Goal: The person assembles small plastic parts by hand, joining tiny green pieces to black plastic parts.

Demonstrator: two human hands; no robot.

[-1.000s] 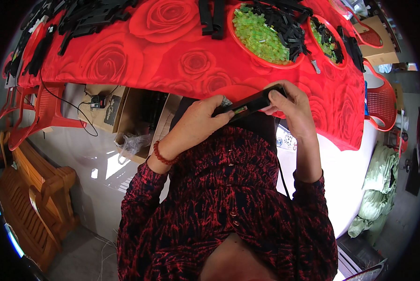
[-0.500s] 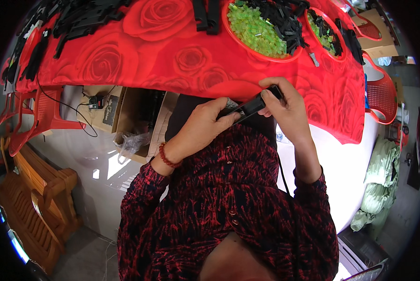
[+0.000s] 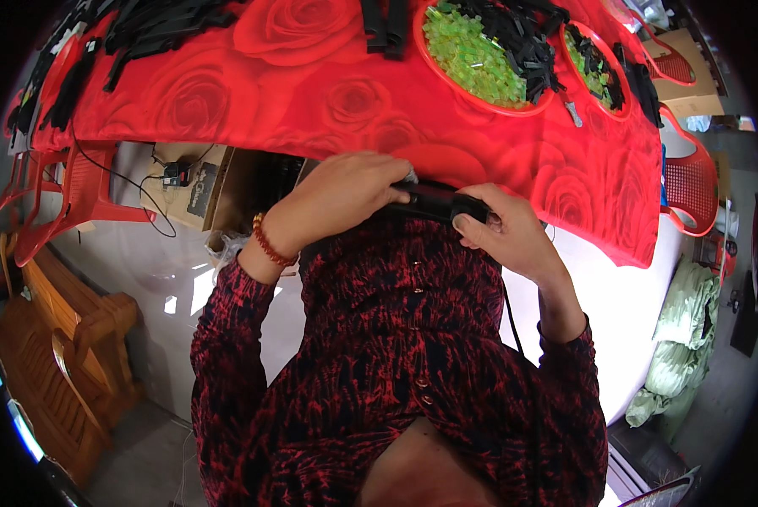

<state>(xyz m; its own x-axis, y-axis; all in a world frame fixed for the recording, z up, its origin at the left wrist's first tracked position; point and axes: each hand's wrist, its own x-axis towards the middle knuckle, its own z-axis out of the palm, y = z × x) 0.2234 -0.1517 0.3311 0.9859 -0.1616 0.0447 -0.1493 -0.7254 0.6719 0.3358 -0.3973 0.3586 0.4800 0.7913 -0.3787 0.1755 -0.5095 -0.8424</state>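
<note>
- Black strips (image 3: 172, 34): heaped toward the left edge of the table (image 3: 286, 106).
- Left hand (image 3: 345, 190): fingers and thumb closed on the left end of a black bar (image 3: 432, 201).
- Black bar: held between both hands, at the table's front edge, on the person's side.
- Red bowl (image 3: 518, 111): set back from the front edge; contains green and black pieces.
- Right hand (image 3: 510, 232): gripping the bar's right end. I cannot see the hidden fingertips.
- Second red bowl (image 3: 614, 117): near the right edge.
</note>
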